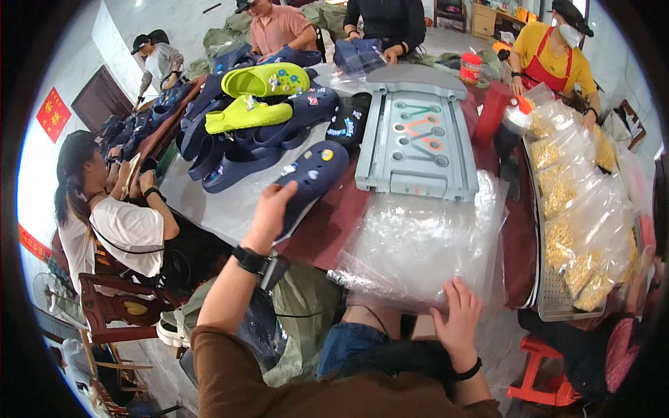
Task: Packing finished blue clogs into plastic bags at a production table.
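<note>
Clog (317,169) slants away and rightward, gripped in your left hand (273,209), left of the clear bags (418,240); your right hand (458,313), fingers spread, touches their near edge.

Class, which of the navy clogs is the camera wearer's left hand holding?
The nearest navy clog, with a yellow charm near its toe: the left hand grips its side, while the other navy clogs lie beyond that hand.

left: clogs (251,117) | centre: plastic bags (425,237) before panel (418,138) | right: tray (552,287)
</note>
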A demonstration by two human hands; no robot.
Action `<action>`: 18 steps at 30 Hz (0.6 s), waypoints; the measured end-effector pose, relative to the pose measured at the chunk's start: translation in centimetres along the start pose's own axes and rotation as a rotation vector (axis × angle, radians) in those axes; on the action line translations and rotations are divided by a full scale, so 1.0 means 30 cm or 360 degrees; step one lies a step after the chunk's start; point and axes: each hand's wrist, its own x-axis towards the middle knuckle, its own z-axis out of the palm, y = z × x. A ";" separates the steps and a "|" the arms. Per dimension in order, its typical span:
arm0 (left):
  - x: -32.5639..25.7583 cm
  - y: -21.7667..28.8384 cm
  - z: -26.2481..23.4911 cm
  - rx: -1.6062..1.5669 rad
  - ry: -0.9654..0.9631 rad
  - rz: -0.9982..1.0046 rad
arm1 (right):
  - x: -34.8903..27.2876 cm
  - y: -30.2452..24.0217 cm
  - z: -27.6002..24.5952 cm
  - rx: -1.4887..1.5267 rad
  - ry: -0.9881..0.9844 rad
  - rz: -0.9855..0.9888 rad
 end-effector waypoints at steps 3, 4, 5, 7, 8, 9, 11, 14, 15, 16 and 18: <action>0.011 -0.036 0.075 0.0112 -0.0281 0.0006 | -0.007 -0.003 -0.006 0.0010 -0.0052 0.0016; 0.035 -0.034 0.086 0.0257 -0.0369 -0.0049 | -0.007 -0.002 -0.003 0.0010 -0.0086 0.0055; 0.073 -0.019 0.071 0.0638 -0.0339 0.0061 | -0.008 0.001 -0.007 0.0013 -0.0077 0.0028; 0.139 0.009 0.081 0.0997 -0.0046 0.0479 | -0.014 0.014 -0.012 -0.0005 -0.0051 -0.0002; 0.177 0.020 0.085 0.1355 0.0261 0.0862 | -0.013 0.019 -0.017 -0.0014 -0.0057 -0.0017; 0.244 0.013 0.067 0.1382 0.0281 0.0951 | -0.011 0.015 -0.028 0.0033 -0.0091 0.0013; 0.396 -0.050 0.015 0.1501 0.0368 0.1021 | -0.014 0.023 -0.022 0.0056 -0.0106 0.0012; 0.576 -0.111 0.000 0.1691 0.0530 0.0752 | 0.024 0.018 -0.040 -0.0019 -0.0198 0.0012; 0.628 -0.124 0.001 0.1724 0.0596 0.0760 | 0.023 0.030 -0.028 -0.0008 -0.0166 -0.0021; 0.663 -0.122 0.007 0.1750 0.0659 0.0760 | 0.029 0.033 -0.027 -0.0004 -0.0141 -0.0053; 0.711 -0.116 -0.006 0.1791 0.0563 0.0836 | 0.048 0.022 -0.041 -0.0034 -0.0225 -0.0042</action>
